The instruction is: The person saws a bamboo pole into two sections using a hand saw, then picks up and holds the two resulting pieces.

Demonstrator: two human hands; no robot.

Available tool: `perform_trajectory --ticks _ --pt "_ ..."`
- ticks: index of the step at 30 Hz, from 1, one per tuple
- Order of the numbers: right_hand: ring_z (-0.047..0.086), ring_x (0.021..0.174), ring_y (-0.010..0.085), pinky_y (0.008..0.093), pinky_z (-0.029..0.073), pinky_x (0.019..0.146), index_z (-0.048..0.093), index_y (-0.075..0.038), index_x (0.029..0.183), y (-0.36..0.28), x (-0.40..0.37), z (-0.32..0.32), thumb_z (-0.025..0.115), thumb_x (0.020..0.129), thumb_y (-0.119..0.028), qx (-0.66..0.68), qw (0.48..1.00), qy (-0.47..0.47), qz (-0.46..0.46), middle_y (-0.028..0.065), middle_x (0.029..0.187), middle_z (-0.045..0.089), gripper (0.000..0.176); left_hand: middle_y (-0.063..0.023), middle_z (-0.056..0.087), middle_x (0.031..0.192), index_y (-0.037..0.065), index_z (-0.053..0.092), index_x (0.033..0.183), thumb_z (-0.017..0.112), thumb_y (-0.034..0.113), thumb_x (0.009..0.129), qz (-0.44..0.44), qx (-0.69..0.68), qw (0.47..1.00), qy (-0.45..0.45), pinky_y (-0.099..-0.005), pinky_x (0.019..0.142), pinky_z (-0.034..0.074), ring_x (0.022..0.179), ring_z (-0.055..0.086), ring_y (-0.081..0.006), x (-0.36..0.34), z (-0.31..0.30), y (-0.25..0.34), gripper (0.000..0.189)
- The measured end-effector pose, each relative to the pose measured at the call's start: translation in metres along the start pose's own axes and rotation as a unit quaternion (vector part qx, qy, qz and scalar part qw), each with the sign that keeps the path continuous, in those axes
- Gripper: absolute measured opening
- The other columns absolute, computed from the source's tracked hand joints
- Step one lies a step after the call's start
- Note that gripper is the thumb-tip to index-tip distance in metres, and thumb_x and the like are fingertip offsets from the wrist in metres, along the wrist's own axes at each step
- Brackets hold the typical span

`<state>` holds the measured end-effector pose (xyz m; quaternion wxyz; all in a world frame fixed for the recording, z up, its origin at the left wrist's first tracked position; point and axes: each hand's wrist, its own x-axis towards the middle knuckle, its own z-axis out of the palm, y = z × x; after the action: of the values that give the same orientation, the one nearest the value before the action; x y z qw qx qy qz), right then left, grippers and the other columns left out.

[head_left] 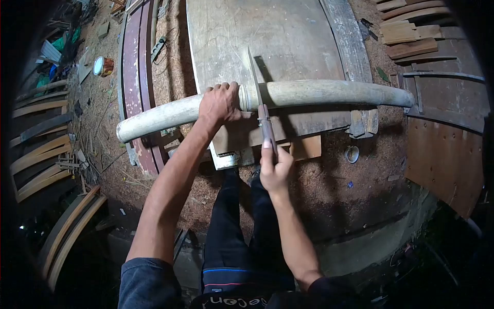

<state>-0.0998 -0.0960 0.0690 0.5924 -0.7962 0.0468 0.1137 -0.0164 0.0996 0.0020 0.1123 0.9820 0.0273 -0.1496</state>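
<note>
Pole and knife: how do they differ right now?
The pole is thick, round and pale, lying crosswise over the bench; the knife is thin and flat, pointing away from the person. The left hand wraps over the pole; the right hand grips the knife by its handle. Both are long, both are held, and the knife's blade crosses the pole beside the left hand.

The person wears dark blue short sleeves point(146, 280) and black trousers point(231, 226).
</note>
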Motion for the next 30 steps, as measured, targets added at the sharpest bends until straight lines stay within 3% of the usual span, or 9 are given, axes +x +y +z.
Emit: perform_trajectory --ticks 3,6,9,12,15,17,21,23,30 --pt "0.049 0.047 0.0100 0.0293 0.037 0.046 0.055 -0.001 0.065 0.021 -0.068 -0.023 0.053 0.098 -0.024 -0.020 0.999 0.003 -0.037 0.0018 0.051 0.051 0.040 -0.0164 0.066 0.099 0.005 0.053 0.108 0.078 0.067 0.059 -0.001 0.008 1.000 -0.027 -0.0454 0.084 0.051 0.095 0.066 -0.0353 0.002 -0.005 0.000 0.083" --pt "0.058 0.050 0.0178 0.0316 0.042 0.049 0.065 0.003 0.081 0.025 -0.080 -0.037 0.058 0.095 -0.024 -0.019 0.999 -0.002 -0.029 0.0124 0.056 0.055 0.032 -0.0173 0.066 0.093 0.004 0.053 0.103 0.075 0.072 0.056 0.012 0.001 1.000 0.005 -0.0446 0.082 0.050 0.091 0.067 -0.0347 0.002 0.005 -0.003 0.086" --pt "0.051 0.049 0.0117 0.0318 0.038 0.046 0.059 -0.001 0.070 0.042 -0.035 0.006 0.058 0.096 -0.024 -0.057 0.998 -0.004 -0.017 0.0067 0.054 0.050 0.035 -0.0172 0.066 0.092 0.004 0.054 0.101 0.074 0.072 0.057 0.014 -0.005 1.000 0.014 -0.0449 0.082 0.049 0.090 0.067 -0.0339 0.002 0.004 -0.004 0.084" --pt "0.047 0.053 0.0064 0.0269 0.035 0.047 0.054 -0.003 0.066 0.016 -0.028 -0.025 0.058 0.097 -0.023 0.060 0.998 -0.001 0.006 -0.0025 0.055 0.050 0.038 -0.0180 0.066 0.094 0.003 0.054 0.102 0.075 0.071 0.058 0.039 0.007 0.999 0.012 -0.0456 0.084 0.050 0.093 0.066 -0.0345 0.003 0.000 -0.004 0.083" --pt "0.043 0.052 0.0043 0.0251 0.032 0.047 0.054 -0.002 0.066 -0.009 -0.024 -0.031 0.056 0.099 -0.024 0.149 0.983 -0.044 0.100 -0.0026 0.055 0.047 0.039 -0.0168 0.066 0.094 0.003 0.054 0.101 0.076 0.069 0.058 0.040 -0.002 0.999 0.031 -0.0460 0.083 0.050 0.093 0.066 -0.0351 0.000 0.013 -0.008 0.082" --pt "0.037 0.047 0.0028 0.0221 0.028 0.043 0.048 -0.006 0.066 -0.025 -0.012 -0.036 0.052 0.101 -0.028 0.117 0.984 -0.065 0.115 -0.0064 0.056 0.041 0.041 -0.0162 0.066 0.095 0.004 0.053 0.102 0.077 0.069 0.057 0.033 -0.008 0.999 0.025 -0.0463 0.083 0.050 0.093 0.065 -0.0359 0.000 0.009 -0.006 0.082" --pt "0.039 0.050 0.0051 0.0287 0.029 0.045 0.052 -0.002 0.065 -0.013 -0.010 -0.019 0.055 0.099 -0.024 0.018 0.998 -0.040 0.034 -0.0028 0.053 0.042 0.040 -0.0161 0.065 0.097 0.004 0.053 0.103 0.078 0.067 0.056 0.035 -0.018 0.998 0.039 -0.0461 0.083 0.050 0.093 0.065 -0.0375 -0.001 0.008 -0.007 0.083" --pt "0.042 0.050 0.0065 0.0290 0.032 0.045 0.053 -0.002 0.066 0.036 -0.022 -0.009 0.056 0.098 -0.024 0.075 0.997 -0.017 -0.003 0.0001 0.052 0.044 0.039 -0.0158 0.065 0.097 0.004 0.053 0.103 0.078 0.067 0.056 0.032 -0.014 0.998 0.045 -0.0455 0.083 0.050 0.093 0.065 -0.0365 0.001 0.008 -0.006 0.083" --pt "0.047 0.044 0.0126 0.0333 0.034 0.044 0.055 0.001 0.064 -0.001 0.004 0.004 0.058 0.097 -0.029 0.014 0.999 0.029 0.026 0.0080 0.047 0.045 0.044 -0.0147 0.065 0.097 0.005 0.051 0.106 0.076 0.064 0.062 0.052 0.013 0.995 0.083 -0.0429 0.083 0.049 0.093 0.065 -0.0326 -0.004 0.012 -0.006 0.078"
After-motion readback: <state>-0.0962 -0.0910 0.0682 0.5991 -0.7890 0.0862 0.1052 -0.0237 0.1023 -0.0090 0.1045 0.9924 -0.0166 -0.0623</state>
